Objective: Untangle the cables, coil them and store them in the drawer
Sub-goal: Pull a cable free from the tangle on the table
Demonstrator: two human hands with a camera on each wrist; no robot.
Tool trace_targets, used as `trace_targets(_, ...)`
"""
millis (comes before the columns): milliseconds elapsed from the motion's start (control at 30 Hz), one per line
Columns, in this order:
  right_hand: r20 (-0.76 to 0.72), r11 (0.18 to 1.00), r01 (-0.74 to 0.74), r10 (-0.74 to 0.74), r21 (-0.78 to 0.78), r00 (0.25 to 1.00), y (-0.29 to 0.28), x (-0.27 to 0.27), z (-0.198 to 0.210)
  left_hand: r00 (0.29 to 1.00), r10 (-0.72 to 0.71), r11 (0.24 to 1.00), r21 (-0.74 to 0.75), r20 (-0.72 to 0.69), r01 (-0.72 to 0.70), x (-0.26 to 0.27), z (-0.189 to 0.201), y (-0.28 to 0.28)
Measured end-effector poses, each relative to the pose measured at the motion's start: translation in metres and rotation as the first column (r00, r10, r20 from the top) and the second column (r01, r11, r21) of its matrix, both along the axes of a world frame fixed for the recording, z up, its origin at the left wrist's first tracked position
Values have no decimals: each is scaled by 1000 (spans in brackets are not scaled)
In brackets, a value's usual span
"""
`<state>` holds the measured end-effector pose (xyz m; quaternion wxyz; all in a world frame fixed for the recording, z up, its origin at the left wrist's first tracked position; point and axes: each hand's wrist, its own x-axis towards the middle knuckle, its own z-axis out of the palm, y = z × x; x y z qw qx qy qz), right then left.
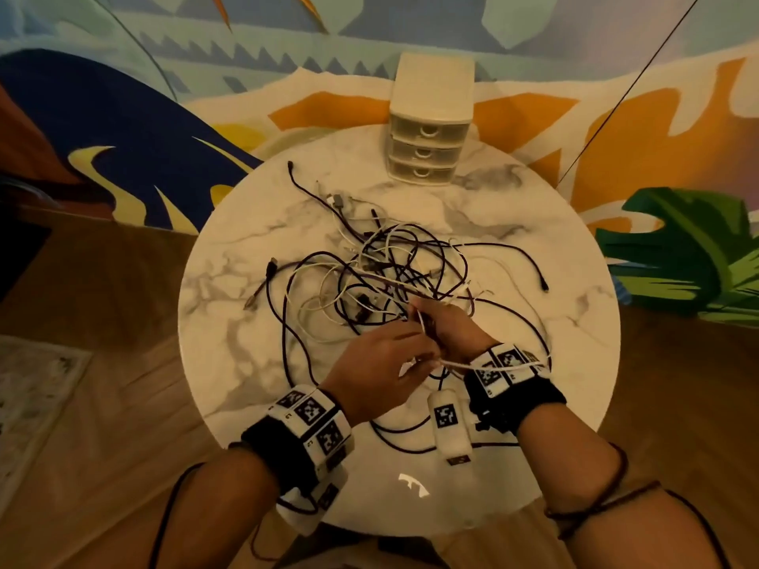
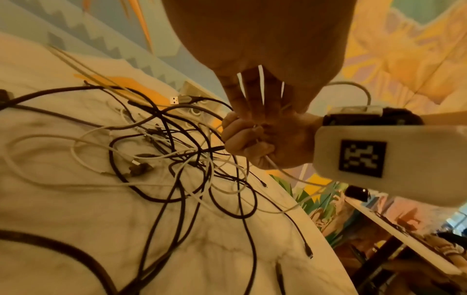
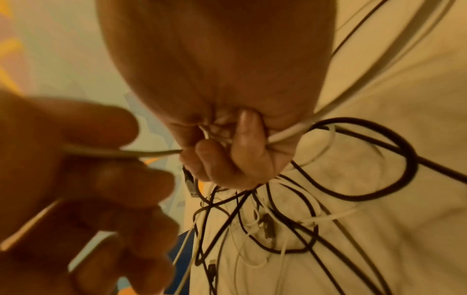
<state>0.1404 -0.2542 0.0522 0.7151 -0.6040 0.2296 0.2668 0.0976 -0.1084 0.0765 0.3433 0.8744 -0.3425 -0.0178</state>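
A tangle of black and white cables lies in the middle of a round marble table. My right hand makes a fist above the tangle's near edge and grips a white cable that runs back over my right wrist. My left hand is right beside it and pinches the same white cable. In the right wrist view the white cable spans from my right hand to my blurred left hand. A small white three-drawer unit stands at the table's far edge, drawers closed.
Loose plug ends stick out of the tangle to the left and right. A black cable loops near the table's front edge under my wrists. Around the table are a colourful patterned rug and wooden floor.
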Motion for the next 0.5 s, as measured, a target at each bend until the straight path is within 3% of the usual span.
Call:
trace_targets(100, 10, 993, -21, 22, -113, 1000, -9, -1, 6, 967, 81, 996, 59, -242, -68, 7, -7, 1)
trace_targets(167, -12, 989, -54, 53, -137, 999, -13, -1, 8, 955, 151, 984, 130, -255, -121, 17, -18, 0)
trace_targets(333, 60, 939, -144, 171, -311, 983, -26, -3, 13, 989, 150, 922, 358, 14, -145, 42, -36, -9)
trace_targets(400, 62, 966, -115, 132, -233, 989, -30, -2, 21, 986, 107, 918, 369, 129, -148, 49, -35, -8)
trace_targets(500, 43, 993, 61, -57, -102, 997, -36, 3, 35, 941, 19, 930, 339, 338, -141, 61, -27, 2)
